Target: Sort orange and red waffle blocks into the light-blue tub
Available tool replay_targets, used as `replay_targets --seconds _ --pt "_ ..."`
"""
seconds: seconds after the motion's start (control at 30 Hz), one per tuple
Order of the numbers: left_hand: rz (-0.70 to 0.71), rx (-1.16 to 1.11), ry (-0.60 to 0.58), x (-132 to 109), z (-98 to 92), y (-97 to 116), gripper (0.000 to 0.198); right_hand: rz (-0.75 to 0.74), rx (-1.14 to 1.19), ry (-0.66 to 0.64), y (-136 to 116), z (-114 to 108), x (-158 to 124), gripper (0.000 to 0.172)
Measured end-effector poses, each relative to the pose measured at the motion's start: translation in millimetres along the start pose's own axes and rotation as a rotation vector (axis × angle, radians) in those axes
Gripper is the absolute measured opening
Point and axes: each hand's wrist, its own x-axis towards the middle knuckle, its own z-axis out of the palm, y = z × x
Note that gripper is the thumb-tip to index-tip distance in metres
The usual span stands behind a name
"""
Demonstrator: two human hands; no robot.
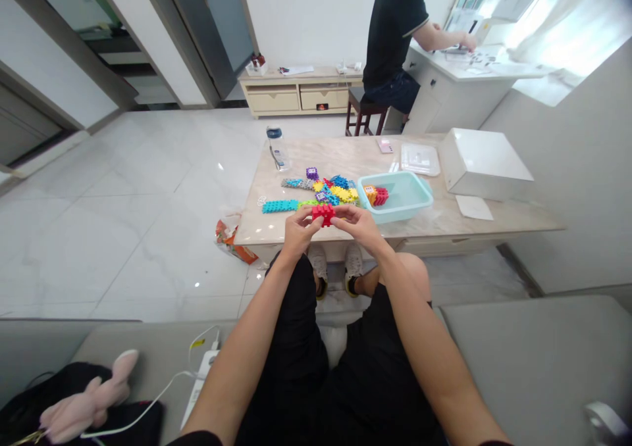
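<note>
Both hands meet over the near edge of a low marble table [444,219]. My left hand [297,230] and my right hand [358,224] each pinch one side of a small red toothed plastic block piece [323,214]. Just beyond them lies a pile of colourful interlocking blocks [332,191], with a long teal strip [280,206] to the left. A teal plastic bin [412,202] to the right holds orange and red block pieces [376,195].
On the table stand a water bottle [277,147], a clear lid [420,159], a white box [481,163] and a paper [473,207]. A person in black sits at a white desk behind. A snack bag [232,239] lies on the floor. A pink plush [89,400] and a charger cable rest on the sofa.
</note>
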Motion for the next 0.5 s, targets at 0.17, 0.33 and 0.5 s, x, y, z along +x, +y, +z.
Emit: replay_targets --seconds 0.17,0.33,0.5 --pt "-0.077 -0.097 0.072 -6 11.4 2 0.032 0.002 0.087 0.013 1 9 -2 0.047" --pt "-0.100 -0.092 0.004 -28 17.1 21 0.040 0.043 0.210 0.092 3 19 -35 0.051" --pt "-0.021 0.149 -0.068 -57 -0.6 41 0.043 0.042 0.051 0.273 -15 -45 -44 0.057"
